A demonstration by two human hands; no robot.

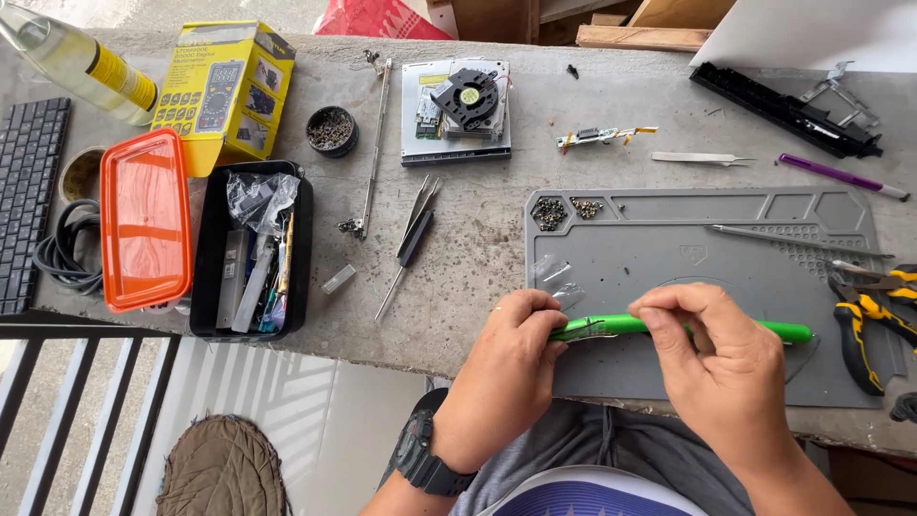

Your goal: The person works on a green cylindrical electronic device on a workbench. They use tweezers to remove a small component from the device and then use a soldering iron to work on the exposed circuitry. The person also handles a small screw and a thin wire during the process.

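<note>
My left hand point(506, 368) grips the left end of a bright green pen-shaped tool point(764, 330), held level over the near edge of a grey work mat point(669, 244). My right hand point(721, 368) pinches the tool's middle between thumb and fingers; a bit of clear tape or film point(554, 277) lies on the mat just beyond my left hand. The tool's right end sticks out past my right hand. A black watch sits on my left wrist.
Small screws point(549, 212) fill the mat's tray pockets. Yellow-black pliers point(864, 330) lie at the right, tweezers point(702, 158) and a purple pen point(841, 176) beyond. A drive with a fan point(458, 110), black toolbox point(250, 250), orange lid point(145, 218), yellow box point(224, 86), keyboard point(27, 191) stand left.
</note>
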